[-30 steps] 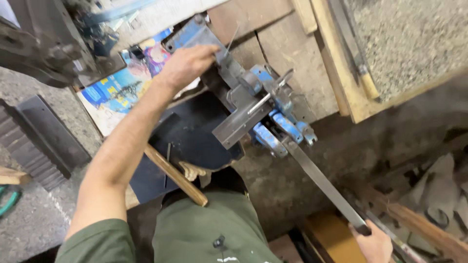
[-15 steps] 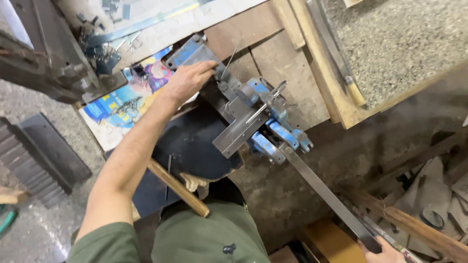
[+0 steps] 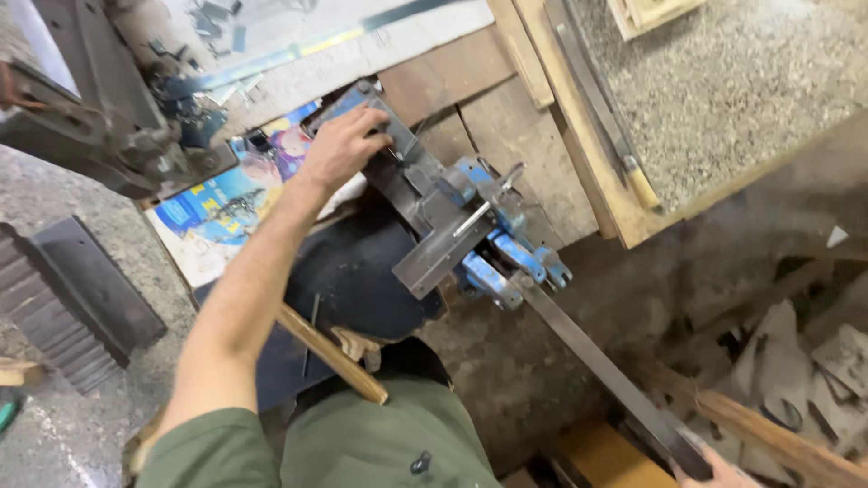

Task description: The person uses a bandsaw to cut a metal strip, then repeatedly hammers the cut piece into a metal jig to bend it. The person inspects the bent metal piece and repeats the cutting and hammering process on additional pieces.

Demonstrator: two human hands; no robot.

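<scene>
Head view shows the left hand (image 3: pixel 342 145) in the upper middle of the frame, fingers curled down over the end of a grey steel flat bar (image 3: pixel 425 212) where it enters a blue bench tool (image 3: pixel 493 230); the grip looks like a steadying press, keeping the bar seated and lined up in the tool's jaws. At the bottom right edge the right hand (image 3: pixel 723 468) is only partly in frame; it closes around the far end of a long grey lever handle (image 3: pixel 601 366), though how tightly cannot be told. That lever runs diagonally up to the blue tool, so holding it at its far end probably gives the most leverage.

Around the tool, the wooden tabletop (image 3: pixel 506 117) of rough planks carries it at its corner, which leaves the lever free to swing over the edge. A colourful printed sheet (image 3: pixel 231 203) lies beside the left wrist, and a wooden handle (image 3: pixel 330 354) rests slanting near the person's green-clad lap. Dark machinery (image 3: pixel 99 117) fills the upper left.
</scene>
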